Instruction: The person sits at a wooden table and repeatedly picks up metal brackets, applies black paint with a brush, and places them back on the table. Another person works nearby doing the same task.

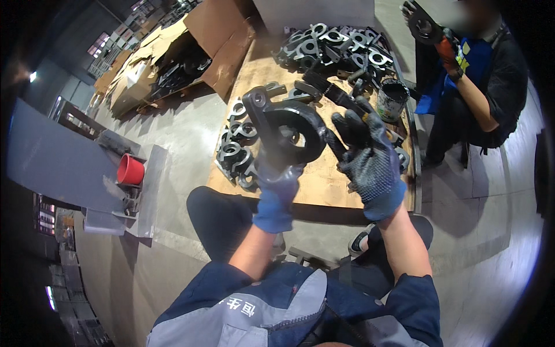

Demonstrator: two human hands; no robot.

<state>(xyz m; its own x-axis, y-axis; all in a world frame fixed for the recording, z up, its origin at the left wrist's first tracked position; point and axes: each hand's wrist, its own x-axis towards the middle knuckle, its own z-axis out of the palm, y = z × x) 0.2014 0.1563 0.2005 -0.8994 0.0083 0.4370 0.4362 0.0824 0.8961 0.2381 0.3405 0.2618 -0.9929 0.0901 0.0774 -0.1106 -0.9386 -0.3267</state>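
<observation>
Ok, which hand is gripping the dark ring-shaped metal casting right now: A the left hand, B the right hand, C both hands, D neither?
A: the left hand is closed around the black casting, while the right hand is open beside it.

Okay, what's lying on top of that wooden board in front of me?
On the wooden board lie two heaps of dark metal castings, one at the far end and one at its left edge, plus a paint can. The held casting and both hands cover its middle.
</observation>
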